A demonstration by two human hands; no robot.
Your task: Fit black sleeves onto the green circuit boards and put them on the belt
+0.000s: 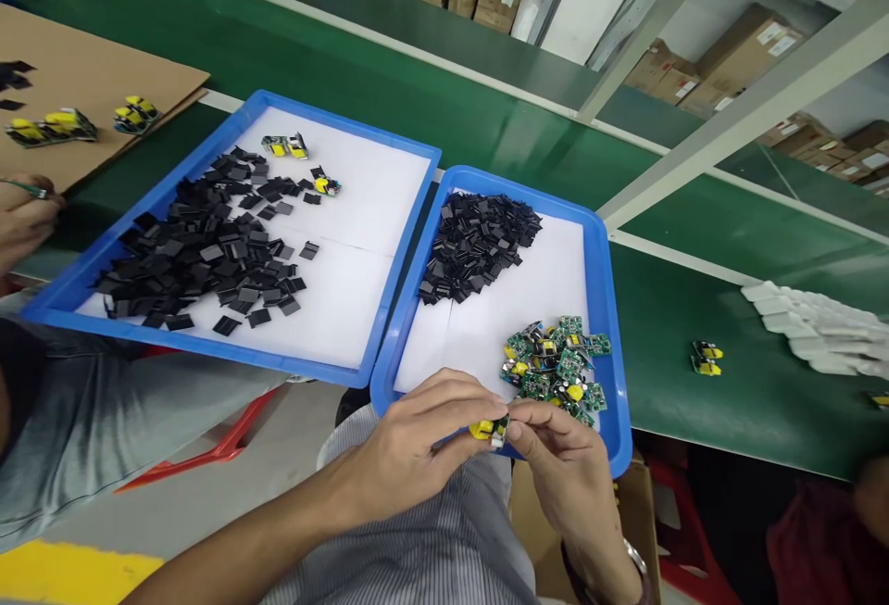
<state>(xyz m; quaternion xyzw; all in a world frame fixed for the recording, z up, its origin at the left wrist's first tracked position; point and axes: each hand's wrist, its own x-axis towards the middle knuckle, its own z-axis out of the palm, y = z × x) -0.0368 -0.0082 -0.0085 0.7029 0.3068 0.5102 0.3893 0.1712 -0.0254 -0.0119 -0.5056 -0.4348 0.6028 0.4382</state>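
My left hand (417, 443) and my right hand (556, 452) meet over the near edge of the right blue tray (603, 281). Both pinch one small circuit board with a yellow part (488, 428) between their fingertips. Just beyond my fingers lies a heap of green circuit boards (556, 366). Further back in the same tray sits a pile of small black squares (479, 244).
A second blue tray (229, 137) to the left holds scattered black squares (201, 253) and two or three boards. Another person's hand (24, 216) is at the far left by a cardboard sheet (83, 68). White parts (812, 322) and a loose board (707, 357) lie on the green belt.
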